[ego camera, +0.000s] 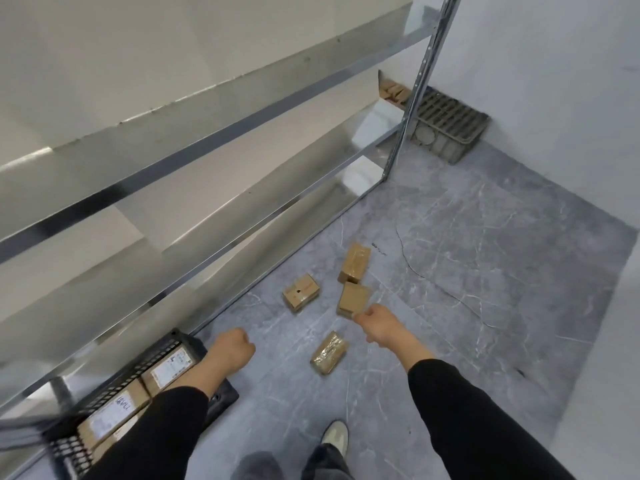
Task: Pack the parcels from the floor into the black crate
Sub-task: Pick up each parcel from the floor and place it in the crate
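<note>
Head view: right hand pinches the near corner of a plain cardboard parcel on the grey marble-veined floor; left hand is clenched, grasping nothing. Three more parcels lie nearby. Black perforated crate, lower left beside the metal shelving, contains labelled cartons.
</note>
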